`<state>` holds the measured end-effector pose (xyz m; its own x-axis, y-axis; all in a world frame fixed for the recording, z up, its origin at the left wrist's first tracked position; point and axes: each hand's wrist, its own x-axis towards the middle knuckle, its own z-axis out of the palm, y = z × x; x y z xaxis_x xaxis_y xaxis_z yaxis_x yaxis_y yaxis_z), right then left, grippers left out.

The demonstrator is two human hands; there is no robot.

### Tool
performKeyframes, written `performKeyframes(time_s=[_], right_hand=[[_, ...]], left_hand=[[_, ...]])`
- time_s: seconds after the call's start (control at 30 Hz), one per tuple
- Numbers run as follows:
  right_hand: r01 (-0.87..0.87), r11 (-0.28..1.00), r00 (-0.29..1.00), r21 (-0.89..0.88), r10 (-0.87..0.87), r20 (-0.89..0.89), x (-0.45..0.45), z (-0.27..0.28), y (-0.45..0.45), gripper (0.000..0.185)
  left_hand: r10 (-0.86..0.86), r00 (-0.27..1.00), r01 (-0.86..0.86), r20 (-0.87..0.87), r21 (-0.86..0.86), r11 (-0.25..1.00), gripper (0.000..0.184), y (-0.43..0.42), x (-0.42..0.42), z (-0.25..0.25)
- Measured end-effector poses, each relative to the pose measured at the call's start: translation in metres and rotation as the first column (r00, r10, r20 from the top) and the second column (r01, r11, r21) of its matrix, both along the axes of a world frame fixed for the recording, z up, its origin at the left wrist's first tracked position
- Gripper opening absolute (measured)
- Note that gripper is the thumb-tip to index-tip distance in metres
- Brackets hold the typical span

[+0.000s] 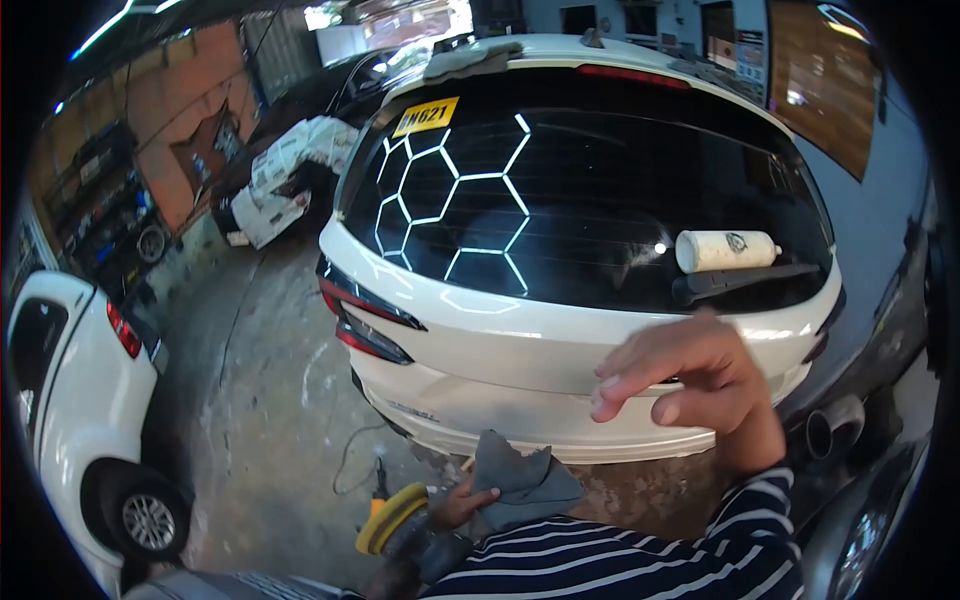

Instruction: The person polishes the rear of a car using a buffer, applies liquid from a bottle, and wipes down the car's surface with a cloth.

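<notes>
My right hand (pixel 700 375) is raised in front of the white car's tailgate (pixel 520 345), fingers curved and thumb apart, with nothing in it. Low in the view, my left hand (pixel 465 505) is closed on a grey cloth (pixel 525 485), thumb on top. Right beside that hand is a polisher with a yellow pad (pixel 395 518); how it is supported is hidden. A white bottle (pixel 728 251) lies on its side on the dark rear window (pixel 590 215), just above the rear wiper (pixel 745 283).
A second white vehicle (pixel 85 380) stands at the left. Behind it a dark car (pixel 320 95) is partly covered with paper sheets (pixel 290 170). A cable (pixel 345 465) lies on the concrete floor (pixel 260 400). Another cloth (pixel 470 60) rests on the car's roof.
</notes>
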<state>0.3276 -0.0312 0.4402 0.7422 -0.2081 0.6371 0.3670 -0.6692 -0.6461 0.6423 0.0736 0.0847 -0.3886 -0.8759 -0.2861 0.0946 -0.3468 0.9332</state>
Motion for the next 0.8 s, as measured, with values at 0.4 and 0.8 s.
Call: performKeyframes(time_s=[0.4,0.8], right_hand=[[0.011,0.995,0.997,-0.096,-0.004,0.08,0.087,0.071,0.045,0.031],[0.284,0.85,0.947,-0.444,-0.321,-0.007,0.122,0.081,0.05,0.032]], left_hand=[[-0.052,0.964,0.194,0.259,-0.56,0.806,0.054,0.017,0.078,-0.008],[0.419,0.751,-0.506,0.51,0.037,0.862,0.043,0.055,0.065,0.01]])
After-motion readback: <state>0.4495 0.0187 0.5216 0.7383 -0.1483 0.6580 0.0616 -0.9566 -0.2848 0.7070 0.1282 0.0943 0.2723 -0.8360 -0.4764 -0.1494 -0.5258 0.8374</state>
